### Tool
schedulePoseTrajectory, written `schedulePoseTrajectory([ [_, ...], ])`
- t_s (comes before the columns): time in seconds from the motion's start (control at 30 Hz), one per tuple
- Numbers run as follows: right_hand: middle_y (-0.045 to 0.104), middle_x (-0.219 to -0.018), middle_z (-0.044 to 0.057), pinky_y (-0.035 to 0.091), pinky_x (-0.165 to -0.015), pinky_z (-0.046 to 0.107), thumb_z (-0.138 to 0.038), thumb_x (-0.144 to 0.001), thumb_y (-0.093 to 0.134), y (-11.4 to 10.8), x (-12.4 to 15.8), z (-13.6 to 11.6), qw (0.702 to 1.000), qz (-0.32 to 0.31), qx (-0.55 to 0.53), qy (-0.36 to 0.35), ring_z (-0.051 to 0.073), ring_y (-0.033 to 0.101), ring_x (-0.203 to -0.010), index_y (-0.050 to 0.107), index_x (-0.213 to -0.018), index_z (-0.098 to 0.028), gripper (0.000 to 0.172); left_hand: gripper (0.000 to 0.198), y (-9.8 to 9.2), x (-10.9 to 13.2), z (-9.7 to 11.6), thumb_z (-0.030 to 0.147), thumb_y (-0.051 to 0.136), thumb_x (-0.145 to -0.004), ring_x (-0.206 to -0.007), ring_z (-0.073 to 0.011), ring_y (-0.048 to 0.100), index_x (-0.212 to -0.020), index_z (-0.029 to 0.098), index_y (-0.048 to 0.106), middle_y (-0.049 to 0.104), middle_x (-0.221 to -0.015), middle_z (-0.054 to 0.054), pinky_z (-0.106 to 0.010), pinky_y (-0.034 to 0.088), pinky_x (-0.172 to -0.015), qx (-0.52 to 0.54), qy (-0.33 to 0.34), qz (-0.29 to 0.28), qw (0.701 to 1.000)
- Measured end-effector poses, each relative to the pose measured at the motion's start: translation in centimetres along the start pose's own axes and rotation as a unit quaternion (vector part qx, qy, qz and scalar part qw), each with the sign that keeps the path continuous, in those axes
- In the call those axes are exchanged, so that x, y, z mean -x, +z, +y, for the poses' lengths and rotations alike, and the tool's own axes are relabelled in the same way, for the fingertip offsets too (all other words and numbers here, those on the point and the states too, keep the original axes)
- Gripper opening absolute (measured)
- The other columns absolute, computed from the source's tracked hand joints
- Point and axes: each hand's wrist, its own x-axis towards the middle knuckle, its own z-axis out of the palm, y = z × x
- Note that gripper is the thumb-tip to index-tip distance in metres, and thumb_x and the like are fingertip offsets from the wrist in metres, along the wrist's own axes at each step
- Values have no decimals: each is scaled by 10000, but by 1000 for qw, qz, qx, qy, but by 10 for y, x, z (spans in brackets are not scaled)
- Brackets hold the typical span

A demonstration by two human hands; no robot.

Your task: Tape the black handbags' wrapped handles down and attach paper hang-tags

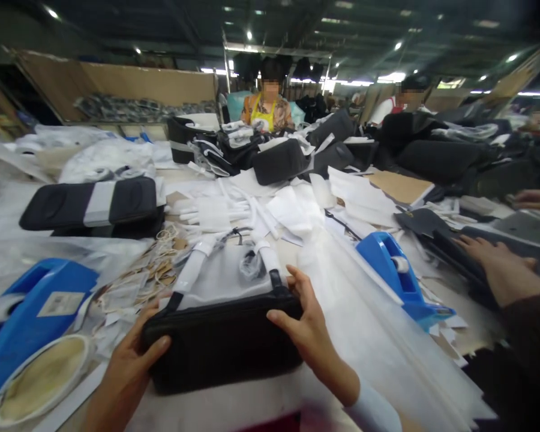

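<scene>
1. A black bag (225,348) sits front and centre on a cluttered desk (198,411), close to the wearer, its long dark front facing them.
2. The left hand (137,351) has its grip clamped on the bag's left end, thumb on the front, fingers behind.
3. The right hand (306,321) has its grip clamped on the upper right corner, thumb on the front, fingertips rising behind the top edge beside a handle strap.
4. Two handles in white wrapping (192,270) stand up from the bag, with a small clear plastic bundle (251,266) between them.
5. To the left are a blue tape dispenser (74,270), a round white-rimmed item (87,347) with a tan middle, and a tangle of stringed tags (162,270).
6. Behind these lies another black bag (56,204) with a white band.
7. To the right are clear plastic sheeting (364,342), a second blue dispenser (382,261) and a co-worker's hand (504,267) on dark flat pieces.
8. Beyond piled black bags (279,162) is a person in a yellow apron (261,117).
</scene>
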Motion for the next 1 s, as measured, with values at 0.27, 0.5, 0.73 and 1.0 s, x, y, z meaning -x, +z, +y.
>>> schedulePoseTrajectory([
  [0.27,647,-913,-3,483,-759,266,-348,-705,758,0,-8,-1,996,-41,5,79,176,593,-829,596,-1064,-205,419,816,2,-8,2,464,843,-543,-1027,-290,655,-1282,260,561,691,-1130,-48,-310,562,-846,111,-35,-108,987],
  [0.5,646,-801,-13,461,-693,257,-433,-726,742,5,-17,7,991,-23,57,117,169,575,-746,620,-1005,-203,382,653,17,-6,16,430,844,-582,-699,-170,672,-1160,250,599,704,-849,16,-225,546,-621,171,-134,-82,973],
  [0.73,609,-728,-17,443,-636,254,-481,-697,756,11,-21,9,986,-1,53,155,157,536,-685,625,-887,-182,377,546,25,-9,28,405,859,-540,-661,-162,664,-1007,199,664,716,-821,5,-212,520,-581,146,-161,-37,975],
  [1.0,625,-749,10,447,-673,308,-575,-738,671,8,-34,24,973,1,186,138,204,571,-734,593,-877,-190,417,475,28,-20,9,576,731,-622,-857,-261,674,-927,213,701,737,-868,-29,-331,526,-780,-57,-22,-8,998],
])
